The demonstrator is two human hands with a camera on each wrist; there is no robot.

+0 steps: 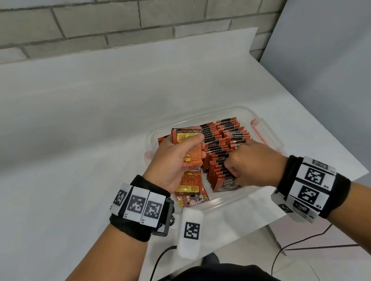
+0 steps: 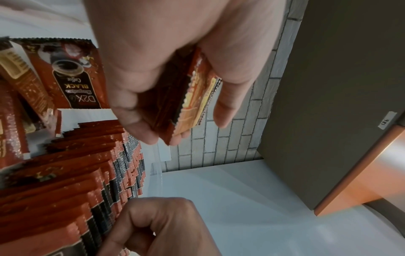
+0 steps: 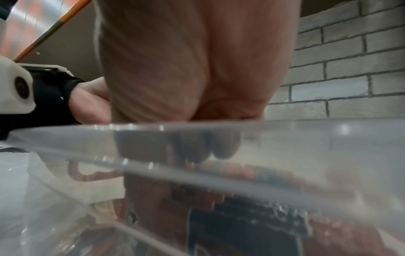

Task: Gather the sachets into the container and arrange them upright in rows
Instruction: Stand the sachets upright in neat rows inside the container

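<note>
A clear container [image 1: 228, 200] with orange latches stands on the white table. Its right part holds upright rows of red-and-black sachets [image 1: 224, 134], also seen in the left wrist view [image 2: 87, 173]. My left hand [image 1: 199, 146] grips a small stack of sachets [image 1: 185, 138] above the container's left part, pinched between thumb and fingers [image 2: 192, 104]. Loose sachets [image 1: 190, 188] lie flat below it. My right hand [image 1: 232, 169] is curled over the near end of a row, fingers pinching sachet tops. The right wrist view shows those fingers [image 3: 206, 149] blurred behind the container wall [image 3: 285, 138].
A white tagged device [image 1: 190, 230] lies at the table's near edge beside the container. Cables [image 1: 293, 244] run over the floor below. A brick wall [image 1: 111, 13] backs the table and a grey panel [image 1: 346, 42] stands at the right. The table's right edge runs close to the container.
</note>
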